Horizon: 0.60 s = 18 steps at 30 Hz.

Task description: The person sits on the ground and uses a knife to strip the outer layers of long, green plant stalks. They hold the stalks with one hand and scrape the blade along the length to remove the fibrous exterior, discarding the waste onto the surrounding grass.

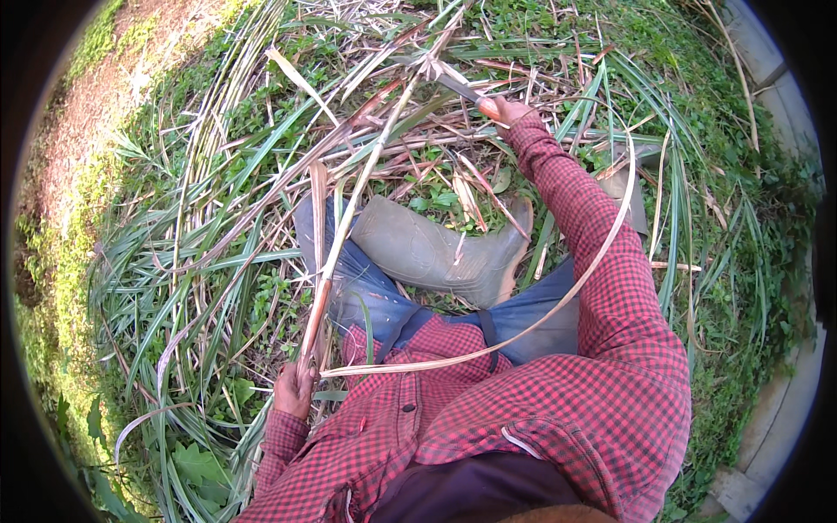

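Observation:
My left hand (295,390) is closed around the lower end of a long cane stalk (373,163), low at the left beside my shirt. The stalk slants up and to the right, brownish near the hand and pale further up. From the same hand a long pale strip (523,334) bows out to the right, across my lap and over my right sleeve. My right hand (513,113), stretched far forward, grips the orange handle of a knife (462,89). The knife's blade points left and meets the stalk's far part among dry leaf bases; its tip is hard to make out.
I sit on the ground in jeans (370,283) and a rubber boot (427,248). Long green leaves and stalks (209,157) heap up on the left. Dry brown husks (497,144) litter the grass ahead. A pale concrete edge (776,410) curves along the right.

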Tool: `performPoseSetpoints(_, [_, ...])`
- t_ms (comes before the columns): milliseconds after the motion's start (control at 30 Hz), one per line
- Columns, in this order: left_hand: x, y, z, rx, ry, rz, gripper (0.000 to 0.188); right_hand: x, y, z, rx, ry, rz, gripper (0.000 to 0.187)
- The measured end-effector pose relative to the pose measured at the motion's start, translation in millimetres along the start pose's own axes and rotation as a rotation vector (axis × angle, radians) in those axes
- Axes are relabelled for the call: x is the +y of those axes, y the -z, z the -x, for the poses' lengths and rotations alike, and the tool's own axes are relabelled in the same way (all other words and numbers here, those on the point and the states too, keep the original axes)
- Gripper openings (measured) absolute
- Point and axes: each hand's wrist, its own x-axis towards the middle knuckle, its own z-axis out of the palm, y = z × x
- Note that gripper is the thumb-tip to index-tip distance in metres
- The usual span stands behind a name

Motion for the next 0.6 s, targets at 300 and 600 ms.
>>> performPoseSetpoints(300, [-29, -5, 8, 0.068, -0.073, 0.104, 0.021, 1, -6, -70, 0.022, -0.392, -0.405, 0.035])
performPoseSetpoints(600, [-35, -11, 0, 0.014, -0.062, -0.063, 0.024, 14, -21, -53, 0.061, 0.442, 0.162, 0.036])
